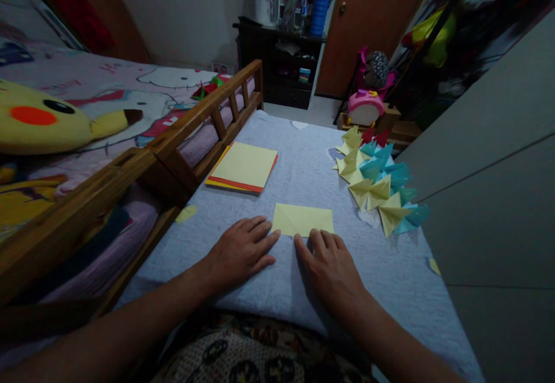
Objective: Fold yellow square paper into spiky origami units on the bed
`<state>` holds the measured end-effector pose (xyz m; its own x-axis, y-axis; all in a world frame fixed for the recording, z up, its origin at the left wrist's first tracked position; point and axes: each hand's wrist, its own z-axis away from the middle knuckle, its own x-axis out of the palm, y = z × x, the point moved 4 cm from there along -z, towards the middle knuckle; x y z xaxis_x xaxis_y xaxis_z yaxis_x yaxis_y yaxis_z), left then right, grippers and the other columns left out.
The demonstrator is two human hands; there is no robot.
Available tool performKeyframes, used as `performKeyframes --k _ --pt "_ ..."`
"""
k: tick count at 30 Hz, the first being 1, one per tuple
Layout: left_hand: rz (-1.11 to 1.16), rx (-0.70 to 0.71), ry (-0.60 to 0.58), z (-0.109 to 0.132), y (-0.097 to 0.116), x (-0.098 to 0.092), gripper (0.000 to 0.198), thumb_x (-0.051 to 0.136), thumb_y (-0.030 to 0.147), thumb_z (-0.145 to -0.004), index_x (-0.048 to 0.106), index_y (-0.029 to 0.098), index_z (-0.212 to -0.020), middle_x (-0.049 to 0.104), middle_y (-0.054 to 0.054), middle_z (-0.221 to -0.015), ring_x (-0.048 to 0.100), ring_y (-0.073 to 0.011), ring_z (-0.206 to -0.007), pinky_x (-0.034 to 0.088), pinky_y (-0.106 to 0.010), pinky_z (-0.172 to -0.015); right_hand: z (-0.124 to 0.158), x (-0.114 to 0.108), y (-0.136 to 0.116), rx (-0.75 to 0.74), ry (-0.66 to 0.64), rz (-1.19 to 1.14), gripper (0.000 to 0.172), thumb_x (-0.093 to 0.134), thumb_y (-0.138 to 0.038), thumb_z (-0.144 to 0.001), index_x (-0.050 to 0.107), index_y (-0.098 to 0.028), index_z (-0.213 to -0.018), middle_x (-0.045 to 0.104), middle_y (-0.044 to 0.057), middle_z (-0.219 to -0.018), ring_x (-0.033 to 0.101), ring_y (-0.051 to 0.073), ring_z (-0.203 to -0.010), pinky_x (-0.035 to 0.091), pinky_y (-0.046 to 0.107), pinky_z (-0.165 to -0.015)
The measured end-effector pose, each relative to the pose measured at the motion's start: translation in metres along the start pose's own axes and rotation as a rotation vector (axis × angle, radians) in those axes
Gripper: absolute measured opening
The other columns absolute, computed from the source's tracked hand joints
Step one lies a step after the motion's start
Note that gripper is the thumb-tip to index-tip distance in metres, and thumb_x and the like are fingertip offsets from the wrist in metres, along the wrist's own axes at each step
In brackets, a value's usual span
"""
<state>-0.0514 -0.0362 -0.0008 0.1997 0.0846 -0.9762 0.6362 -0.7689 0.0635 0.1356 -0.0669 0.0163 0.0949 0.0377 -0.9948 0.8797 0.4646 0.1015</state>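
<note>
Yellow paper (302,220), long axis crosswise

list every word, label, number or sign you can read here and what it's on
Nothing reads for certain.
Bedsheet: red lettering in two places, too blurred to read.
Blue-and-white item in the dark cabinet: any label is too small to read.
Folded yellow paper and paper stack: no writing visible.

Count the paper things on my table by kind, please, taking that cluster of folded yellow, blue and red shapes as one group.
Stack of square paper: 1
Pale yellow paper rectangle at the hands: 1
Group of folded shapes, overlapping: 1
Total: 3
</note>
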Motion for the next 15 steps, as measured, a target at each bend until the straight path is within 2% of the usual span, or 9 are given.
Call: performKeyframes --k 5,15 --pt "0.02 0.012 0.044 0.003 -0.001 0.0 0.036 0.059 0.032 -0.097 0.059 0.017 -0.129 0.062 -0.014 -0.131 0.056 -0.0328 -0.125 0.051 -0.05 -0.101 0.02 0.009 0.019 -0.003 0.12 -0.038 0.047 0.054 -0.004 -0.086 0.062 -0.017 -0.13 0.063 0.015 -0.133 0.057 0.032 -0.118 0.047 0.045 -0.094" --pt "0.005 0.07 0.109 0.007 -0.004 0.001 0.033 0.052 0.029 -0.1 0.061 0.01 -0.125 0.065 -0.018 -0.128 0.062 -0.0314 -0.121 0.055 -0.047 -0.099 0.05 0.019 0.056 0.103 0.131 -0.03 0.054 0.048 0.002 -0.08 0.066 -0.017 -0.127 0.065 0.012 -0.134 0.058 0.029 -0.119 0.049 0.043 -0.095"
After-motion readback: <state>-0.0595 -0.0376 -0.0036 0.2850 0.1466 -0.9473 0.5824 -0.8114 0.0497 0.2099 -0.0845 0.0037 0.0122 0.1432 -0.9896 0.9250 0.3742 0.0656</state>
